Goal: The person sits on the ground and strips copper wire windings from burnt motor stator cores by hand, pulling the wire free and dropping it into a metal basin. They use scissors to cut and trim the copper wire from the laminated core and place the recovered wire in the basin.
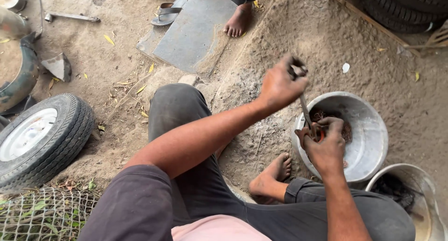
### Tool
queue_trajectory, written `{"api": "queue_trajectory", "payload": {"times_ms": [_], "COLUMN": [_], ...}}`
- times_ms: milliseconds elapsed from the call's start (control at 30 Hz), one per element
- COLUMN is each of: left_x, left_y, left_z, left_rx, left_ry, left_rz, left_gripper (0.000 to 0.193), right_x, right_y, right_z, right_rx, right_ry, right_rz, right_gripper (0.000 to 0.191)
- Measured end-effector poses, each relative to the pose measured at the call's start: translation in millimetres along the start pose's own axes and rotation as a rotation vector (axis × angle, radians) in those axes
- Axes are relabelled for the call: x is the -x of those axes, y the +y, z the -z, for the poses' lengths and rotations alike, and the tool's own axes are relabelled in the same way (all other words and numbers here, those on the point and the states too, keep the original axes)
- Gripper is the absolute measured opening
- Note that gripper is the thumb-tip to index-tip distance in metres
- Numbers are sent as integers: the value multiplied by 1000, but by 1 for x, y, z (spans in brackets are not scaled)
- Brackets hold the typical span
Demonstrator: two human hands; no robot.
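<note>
Dull grey metal on the big basin (368, 143), smooth inside but matt, with rusty brown crumbs in the bottom. The thin rod (305, 111) looks like dark, unpolished metal, gripped at the top by the left hand (278, 86) and lower down by the right hand (324, 145), both dusty and rough. Second bowl (422, 194) is pale and scuffed, holding something black and fibrous. The ground (289, 40) is dry, grainy sand, very coarse. The tyre (65, 138) shows matt black ribbed rubber around a painted white metal rim. Trousers (186, 175) are soft dark cloth, faded. Wire mesh (42, 217) is thin grey metal.
</note>
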State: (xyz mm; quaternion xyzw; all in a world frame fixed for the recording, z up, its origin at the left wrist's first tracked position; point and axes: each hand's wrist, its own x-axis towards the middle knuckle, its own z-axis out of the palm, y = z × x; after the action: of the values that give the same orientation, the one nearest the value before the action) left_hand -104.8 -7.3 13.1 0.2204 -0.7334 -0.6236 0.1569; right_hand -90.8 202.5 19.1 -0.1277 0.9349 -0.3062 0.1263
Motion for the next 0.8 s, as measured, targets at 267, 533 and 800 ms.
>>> {"api": "queue_trajectory", "payload": {"times_ms": [267, 533, 800], "left_x": [-8, -8, 8], "left_y": [8, 10, 30], "left_z": [18, 31, 36], "left_rx": [158, 678, 467], "left_ry": [-10, -126, -354], "left_rz": [58, 48, 90], "left_gripper": [19, 10, 11], "right_x": [-10, -9, -11], "right_y": [29, 88, 27], "right_z": [-14, -72, -34], "right_rx": [253, 347, 80], "right_ry": [-18, -66, -9], "right_rz": [36, 199, 464], "right_gripper": [53, 26, 22]}}
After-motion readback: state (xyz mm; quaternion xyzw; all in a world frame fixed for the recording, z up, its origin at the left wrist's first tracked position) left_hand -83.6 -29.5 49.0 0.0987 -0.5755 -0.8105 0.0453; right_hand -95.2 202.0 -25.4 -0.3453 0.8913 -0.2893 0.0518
